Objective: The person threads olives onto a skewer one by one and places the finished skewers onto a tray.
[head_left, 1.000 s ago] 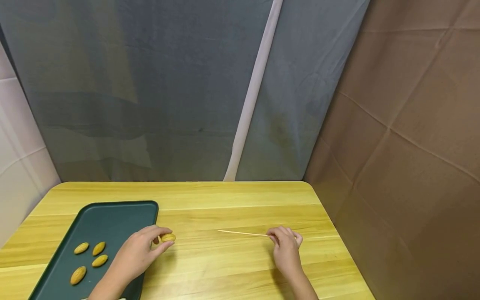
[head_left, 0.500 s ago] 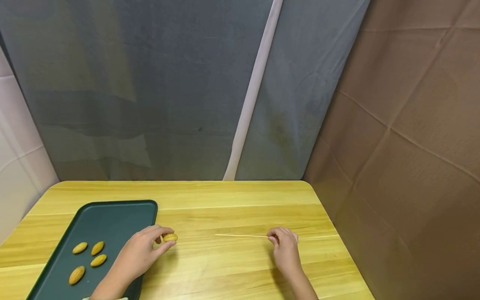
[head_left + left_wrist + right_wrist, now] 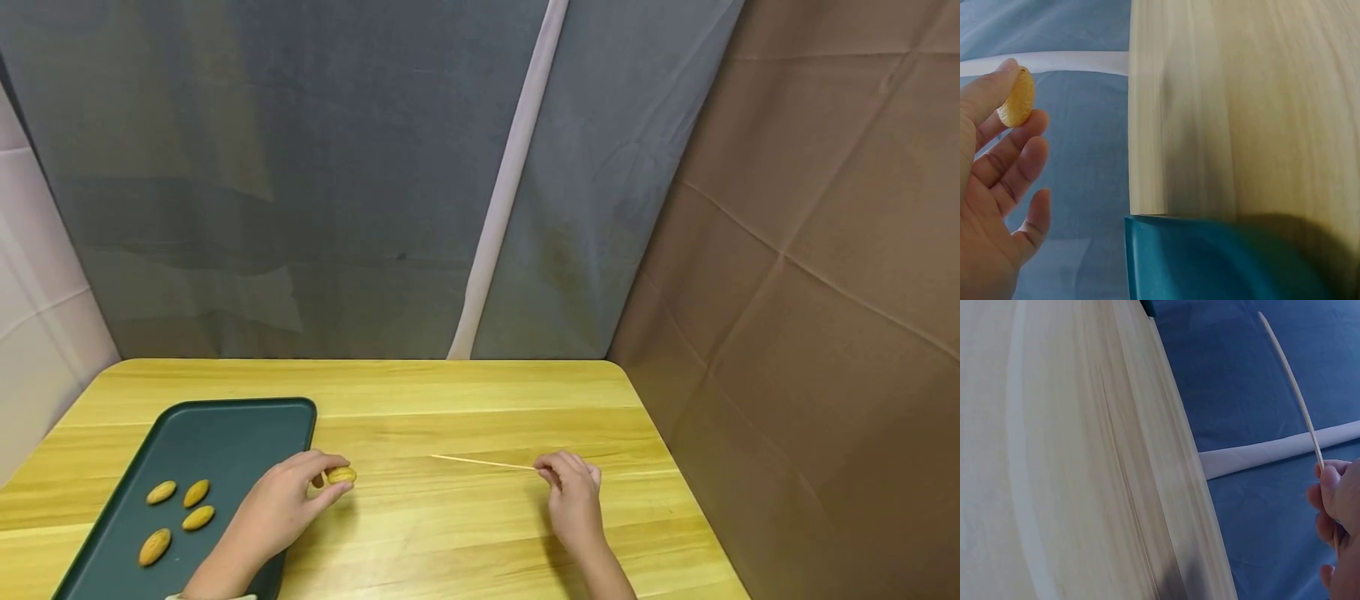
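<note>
My left hand (image 3: 281, 500) reaches over the right rim of a dark green tray (image 3: 247, 417). Thumb and fingertips pinch an oval, wrinkled yellow date-like fruit (image 3: 1018, 100) by its sides, and the other fingers are spread loosely in the left wrist view. To the right, my right hand (image 3: 576, 500) grips a thin wooden skewer (image 3: 483, 462) near one end. The skewer's long free part points left towards the fruit, a gap apart from it. In the right wrist view the skewer's butt end (image 3: 1336, 540) shows below the curled fingers.
Several similar oval fruits (image 3: 155, 547) lie on the tray's left part. The wood-grain table (image 3: 420, 400) reaches back to a grey curtain (image 3: 337, 208) with a pale strip (image 3: 502, 200). Brown cloth (image 3: 810, 317) hangs along the right side, white cloth (image 3: 45, 275) on the left.
My left hand has shifted slightly right with the fruit. The skewer's tip dipped half a second ago and is now raised again; the right hand stays nearly in place.
</note>
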`<state>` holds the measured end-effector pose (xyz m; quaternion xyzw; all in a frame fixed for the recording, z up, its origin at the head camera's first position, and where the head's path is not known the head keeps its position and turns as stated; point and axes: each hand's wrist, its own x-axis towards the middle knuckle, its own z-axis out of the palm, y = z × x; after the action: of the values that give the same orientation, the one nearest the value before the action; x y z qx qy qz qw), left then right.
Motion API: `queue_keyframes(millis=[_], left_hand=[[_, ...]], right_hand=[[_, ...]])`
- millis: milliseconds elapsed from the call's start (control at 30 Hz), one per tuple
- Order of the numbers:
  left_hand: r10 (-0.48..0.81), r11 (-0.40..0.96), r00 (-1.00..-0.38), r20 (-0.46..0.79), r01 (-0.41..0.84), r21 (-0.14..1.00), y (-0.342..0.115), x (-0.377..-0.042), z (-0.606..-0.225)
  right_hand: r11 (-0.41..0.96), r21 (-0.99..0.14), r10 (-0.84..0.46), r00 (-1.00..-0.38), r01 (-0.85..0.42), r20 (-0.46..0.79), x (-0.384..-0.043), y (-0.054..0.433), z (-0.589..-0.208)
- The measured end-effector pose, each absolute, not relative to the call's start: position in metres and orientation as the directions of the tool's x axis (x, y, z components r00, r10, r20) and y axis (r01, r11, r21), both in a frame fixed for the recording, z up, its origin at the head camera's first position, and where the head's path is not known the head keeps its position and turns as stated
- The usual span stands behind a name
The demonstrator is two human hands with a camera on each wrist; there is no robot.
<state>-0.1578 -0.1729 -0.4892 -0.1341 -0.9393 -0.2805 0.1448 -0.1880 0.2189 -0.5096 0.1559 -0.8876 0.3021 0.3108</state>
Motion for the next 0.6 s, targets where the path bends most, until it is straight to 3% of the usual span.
queue_keyframes(millis=[600], left_hand=[[0.198, 0.784, -0.906, 0.375, 0.376, 0.493, -0.1648, -0.1563, -0.4929]], right_hand=[[0.755, -0.42, -0.123, -0.738, -0.504, 0.664, -0.1878, 0.2108, -0.5121]])
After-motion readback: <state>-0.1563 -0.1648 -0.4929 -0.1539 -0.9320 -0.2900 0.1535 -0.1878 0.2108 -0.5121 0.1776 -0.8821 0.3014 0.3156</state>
